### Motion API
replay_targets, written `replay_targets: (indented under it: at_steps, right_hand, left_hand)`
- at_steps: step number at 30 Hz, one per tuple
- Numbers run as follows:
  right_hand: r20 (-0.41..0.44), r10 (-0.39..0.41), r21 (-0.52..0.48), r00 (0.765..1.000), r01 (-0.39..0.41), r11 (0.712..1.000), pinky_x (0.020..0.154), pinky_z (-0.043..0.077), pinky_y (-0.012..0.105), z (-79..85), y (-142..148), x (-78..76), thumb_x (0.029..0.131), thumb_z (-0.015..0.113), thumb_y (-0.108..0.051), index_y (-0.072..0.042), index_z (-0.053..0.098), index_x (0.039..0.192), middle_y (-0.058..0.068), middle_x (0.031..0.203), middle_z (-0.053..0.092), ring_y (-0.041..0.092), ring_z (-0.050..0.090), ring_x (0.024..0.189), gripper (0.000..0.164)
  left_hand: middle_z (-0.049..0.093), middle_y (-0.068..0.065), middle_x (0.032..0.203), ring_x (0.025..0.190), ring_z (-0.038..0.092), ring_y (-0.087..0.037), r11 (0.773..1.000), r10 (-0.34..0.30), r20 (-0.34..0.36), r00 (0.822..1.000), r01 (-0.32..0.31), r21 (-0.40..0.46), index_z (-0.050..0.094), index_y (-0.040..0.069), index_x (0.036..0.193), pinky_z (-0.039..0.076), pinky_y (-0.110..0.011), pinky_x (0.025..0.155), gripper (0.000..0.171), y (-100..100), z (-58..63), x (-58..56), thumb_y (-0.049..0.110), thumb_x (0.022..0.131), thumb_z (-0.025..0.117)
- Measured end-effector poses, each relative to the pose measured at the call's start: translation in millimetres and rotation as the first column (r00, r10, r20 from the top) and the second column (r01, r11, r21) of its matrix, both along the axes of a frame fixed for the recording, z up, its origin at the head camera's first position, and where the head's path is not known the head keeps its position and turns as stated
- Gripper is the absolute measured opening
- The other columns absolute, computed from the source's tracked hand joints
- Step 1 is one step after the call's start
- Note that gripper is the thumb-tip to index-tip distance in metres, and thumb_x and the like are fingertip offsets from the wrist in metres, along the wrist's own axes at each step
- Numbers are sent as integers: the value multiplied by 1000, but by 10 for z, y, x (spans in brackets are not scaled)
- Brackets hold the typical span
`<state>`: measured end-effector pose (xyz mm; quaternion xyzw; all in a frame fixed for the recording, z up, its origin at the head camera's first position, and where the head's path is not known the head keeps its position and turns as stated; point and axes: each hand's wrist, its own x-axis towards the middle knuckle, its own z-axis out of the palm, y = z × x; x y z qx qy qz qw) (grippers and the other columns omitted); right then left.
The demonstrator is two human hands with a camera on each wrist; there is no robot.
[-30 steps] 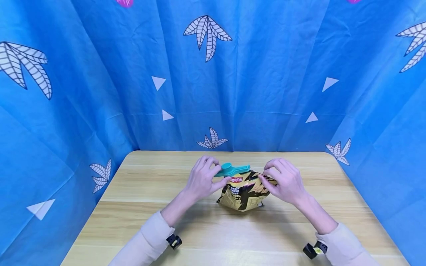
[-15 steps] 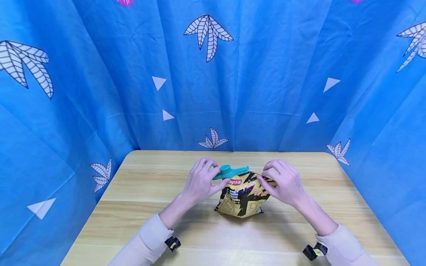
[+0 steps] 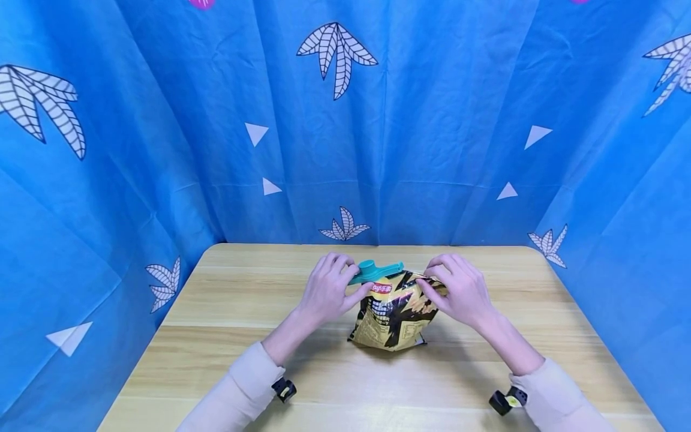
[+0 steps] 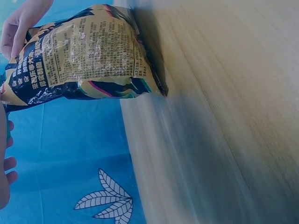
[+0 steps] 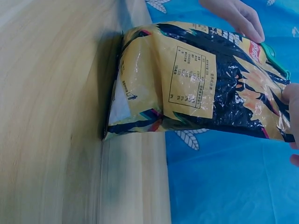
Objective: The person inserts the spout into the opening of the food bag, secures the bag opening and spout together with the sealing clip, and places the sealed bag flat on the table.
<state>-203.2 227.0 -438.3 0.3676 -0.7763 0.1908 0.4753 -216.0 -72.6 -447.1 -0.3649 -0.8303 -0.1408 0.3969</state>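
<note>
A gold and black chip bag [image 3: 396, 321] stands upright on the table, its printed panels facing both wrist cameras. Along the left part of its top edge lies a teal bag clip [image 3: 378, 272] with a round cap. My left hand [image 3: 326, 287] pinches the clip's left end together with the bag's top corner, thumb in front. At the opposite top corner, my right hand [image 3: 459, 291] pinches the bag's edge between thumb and fingers. In the right wrist view the clip [image 5: 275, 59] shows as a green strip beside the left hand [image 5: 236, 16].
The wooden table [image 3: 227, 360] extends around the bag on every side. A blue patterned curtain [image 3: 432, 120] hangs behind the table and along both its sides. Dark bands with small devices [image 3: 284, 390] sit on both wrists.
The bag's lower part swung slightly toward me and came to stand more upright. The clip dipped a little, then rose again. Both hands keep their grip and have barely moved.
</note>
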Motion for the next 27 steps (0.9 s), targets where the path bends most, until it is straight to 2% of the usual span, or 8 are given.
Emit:
replay_targets:
  at_steps: [5,12,15,21,27]
  right_hand:
    - [18,-18,11,1000,18,1000,57,51,39,-12,5,-7,104,61,-42,-10,73,89,7,90,70,25,63,79,38]
    - [63,-47,38,997,45,998,59,51,39,-47,10,-1,103,60,-44,-8,72,94,8,93,70,25,62,79,39]
    - [88,-64,44,994,61,997,60,52,40,-52,9,3,101,61,-44,-7,72,96,9,95,70,26,63,81,39]
    - [179,-111,73,978,99,992,67,56,44,-42,1,33,97,63,-51,-6,72,102,11,102,70,29,66,92,46]
    - [211,-138,94,968,120,988,70,56,45,-60,-6,29,93,67,-52,-6,72,107,12,106,69,31,66,97,49]
  left_hand:
    - [71,-6,102,96,63,-24,1000,7,13,1000,-7,1,72,11,101,56,-37,84,55,2,-15,-21,59,106,47]
    - [70,-7,104,97,62,-24,1000,21,50,999,-21,3,71,10,103,55,-38,83,57,-5,-32,-40,61,106,45]
    - [70,-7,104,97,62,-24,1000,31,68,997,-30,-7,71,10,104,54,-37,84,53,-10,-31,-41,59,105,49]
    - [70,-7,106,101,62,-25,997,63,88,994,-59,-43,71,11,107,54,-38,87,47,-14,-30,-42,56,99,63]
    - [70,-9,109,103,63,-26,994,85,119,989,-76,-75,69,8,112,55,-40,92,51,-6,-42,-50,57,98,64]
